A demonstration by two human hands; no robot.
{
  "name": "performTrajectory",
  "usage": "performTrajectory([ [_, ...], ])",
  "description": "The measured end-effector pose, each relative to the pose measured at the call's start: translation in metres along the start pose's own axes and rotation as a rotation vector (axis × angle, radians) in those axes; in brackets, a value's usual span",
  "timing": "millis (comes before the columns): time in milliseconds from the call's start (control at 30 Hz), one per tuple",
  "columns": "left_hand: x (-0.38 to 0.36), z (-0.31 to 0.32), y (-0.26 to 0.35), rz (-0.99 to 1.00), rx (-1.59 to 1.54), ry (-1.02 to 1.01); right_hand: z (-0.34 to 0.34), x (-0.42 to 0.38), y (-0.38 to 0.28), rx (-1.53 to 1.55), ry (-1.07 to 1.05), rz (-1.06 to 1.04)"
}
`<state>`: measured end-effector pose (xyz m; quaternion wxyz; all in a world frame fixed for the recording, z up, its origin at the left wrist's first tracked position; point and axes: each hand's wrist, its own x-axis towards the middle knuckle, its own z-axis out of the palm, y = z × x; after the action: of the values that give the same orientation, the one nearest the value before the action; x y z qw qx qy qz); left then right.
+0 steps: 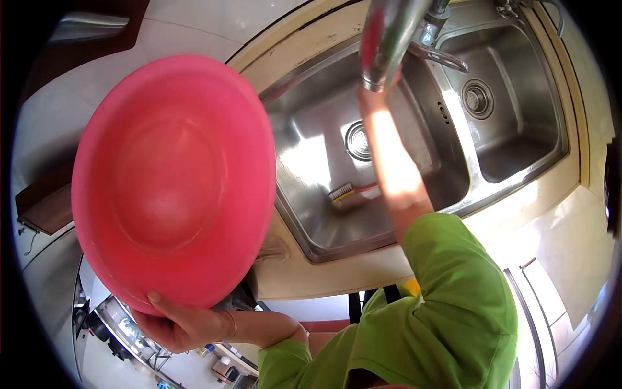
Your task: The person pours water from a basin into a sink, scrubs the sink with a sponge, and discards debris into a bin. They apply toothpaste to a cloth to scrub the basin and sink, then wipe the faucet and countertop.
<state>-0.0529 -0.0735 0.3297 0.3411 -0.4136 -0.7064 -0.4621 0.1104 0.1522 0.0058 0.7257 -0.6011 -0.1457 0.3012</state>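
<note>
My left hand (178, 324) grips the lower rim of a large pink plastic basin (168, 175), thumb over the edge. The basin is tilted so that its bare inside faces me, left of the sink. My right arm stretches across the large sink bowl (311, 227). Its hand (377, 97) is mostly hidden behind the thick metal faucet spout (385, 48), and its fingers cannot be made out. Below my forearm lies a scrub brush (341, 192) with pale bristles and a pinkish handle, near the round drain (358, 141).
A smaller sink bowl (518, 129) with its own drain adjoins on the right. The faucet lever (447, 59) points over the divider. A beige counter edge (324, 282) runs along the front. Shelves with various items (129, 330) show at lower left.
</note>
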Motion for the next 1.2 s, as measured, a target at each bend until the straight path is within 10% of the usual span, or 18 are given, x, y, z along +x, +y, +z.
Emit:
performTrajectory([
  [267, 0.003, -0.005, -0.004, -0.021, 0.015, -0.006, 0.025, -0.133, -0.014, -0.176, -0.298, -0.040],
  [533, -0.004, 0.009, -0.004, 0.007, -0.017, -0.017, -0.007, 0.006, 0.005, -0.104, -0.116, -0.400],
  [867, -0.019, 0.018, -0.012, 0.066, -0.045, 0.004, -0.023, 0.044, 0.100, -0.280, 0.140, -0.304],
  [1200, -0.015, 0.008, -0.027, 0.031, -0.008, 0.020, 0.000, -0.070, 0.083, -0.580, 0.043, -0.288],
])
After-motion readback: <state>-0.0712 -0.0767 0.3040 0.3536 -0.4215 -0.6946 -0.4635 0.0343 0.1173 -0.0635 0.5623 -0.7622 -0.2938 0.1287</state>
